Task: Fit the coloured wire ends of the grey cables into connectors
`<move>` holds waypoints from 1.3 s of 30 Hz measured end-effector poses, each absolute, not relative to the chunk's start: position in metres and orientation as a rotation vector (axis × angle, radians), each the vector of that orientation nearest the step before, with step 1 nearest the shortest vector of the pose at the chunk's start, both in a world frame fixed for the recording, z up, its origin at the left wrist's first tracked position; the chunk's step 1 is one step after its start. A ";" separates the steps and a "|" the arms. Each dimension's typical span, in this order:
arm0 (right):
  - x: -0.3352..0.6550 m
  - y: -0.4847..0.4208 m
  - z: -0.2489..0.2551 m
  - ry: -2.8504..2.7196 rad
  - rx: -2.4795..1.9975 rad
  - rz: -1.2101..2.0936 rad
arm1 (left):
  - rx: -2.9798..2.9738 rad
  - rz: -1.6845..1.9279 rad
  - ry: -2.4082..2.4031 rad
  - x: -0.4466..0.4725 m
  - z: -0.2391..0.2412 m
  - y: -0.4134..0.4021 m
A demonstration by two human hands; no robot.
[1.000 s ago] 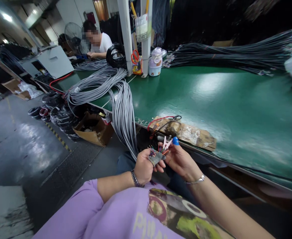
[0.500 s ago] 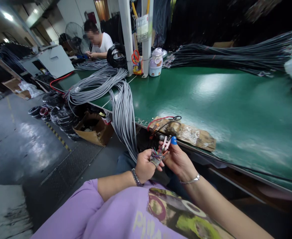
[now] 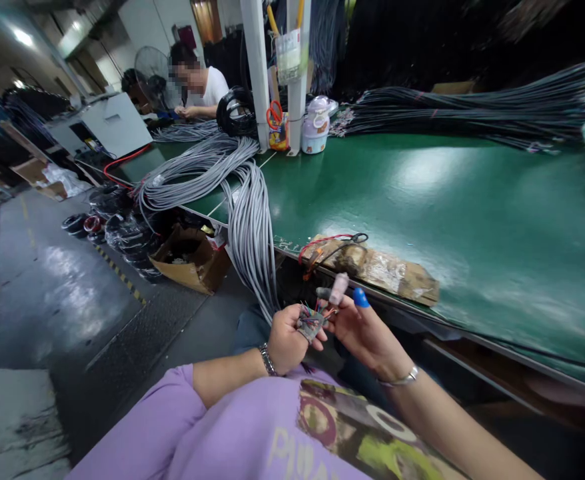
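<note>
My left hand (image 3: 288, 339) is closed around a bundle of grey cable ends (image 3: 311, 324), and thin coloured wires fan out from its top. Beside the bundle, my right hand (image 3: 365, 333) has its thumb raised away from the fingers, with nothing visible between them. A blue cover (image 3: 360, 298) sits on that thumb. A pink wrap-like piece (image 3: 340, 288) is at the right index fingertip, and a dark grey tip (image 3: 323, 293) shows beside it. The right fingers are close to the coloured wires; whether they touch them I cannot tell.
A taped cardboard strip (image 3: 387, 272) with red and black leads lies along the edge of the green table (image 3: 422, 193). Grey cable coils (image 3: 250, 220) hang over the edge at left. Black cable bundles (image 3: 462, 110) lie behind. Another person (image 3: 207, 90) sits at the far left.
My right thumb has lifted away from the index finger, and the right hand has moved slightly right. My left hand keeps its hold on the cable ends.
</note>
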State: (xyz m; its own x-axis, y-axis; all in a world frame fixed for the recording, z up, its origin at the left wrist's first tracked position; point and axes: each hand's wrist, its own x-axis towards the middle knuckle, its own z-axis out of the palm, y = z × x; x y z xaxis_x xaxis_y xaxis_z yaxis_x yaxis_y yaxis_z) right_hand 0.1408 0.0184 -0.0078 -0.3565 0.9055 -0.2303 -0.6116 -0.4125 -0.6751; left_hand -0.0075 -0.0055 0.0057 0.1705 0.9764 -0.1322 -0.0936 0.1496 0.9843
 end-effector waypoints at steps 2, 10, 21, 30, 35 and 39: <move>0.141 0.013 -0.007 -0.754 -0.798 1.875 | 1.112 1.025 1.077 -0.009 0.004 -0.006; 0.139 0.003 0.000 -1.112 -0.991 1.656 | 1.137 0.802 0.997 -0.011 -0.004 -0.001; 0.144 0.021 -0.016 -0.429 -0.964 1.707 | 1.039 0.903 0.955 -0.011 0.004 -0.005; 0.142 0.036 0.004 -0.564 -0.824 1.765 | 1.019 0.939 0.940 0.005 0.008 0.005; 0.139 0.037 0.003 -0.600 -0.717 1.916 | 1.050 0.923 0.938 0.010 0.007 0.009; 0.138 0.038 0.003 -0.532 -0.734 1.875 | 1.099 0.890 0.951 0.010 -0.001 0.012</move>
State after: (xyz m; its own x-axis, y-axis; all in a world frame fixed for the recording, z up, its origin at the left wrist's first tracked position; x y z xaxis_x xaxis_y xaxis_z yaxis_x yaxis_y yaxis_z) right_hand 0.1379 0.0377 0.0026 -0.3044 0.9192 -0.2498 -0.6510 -0.3922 -0.6500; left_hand 0.0104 0.0117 -0.0005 0.3380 0.9254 -0.1713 -0.1096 0.2195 0.9694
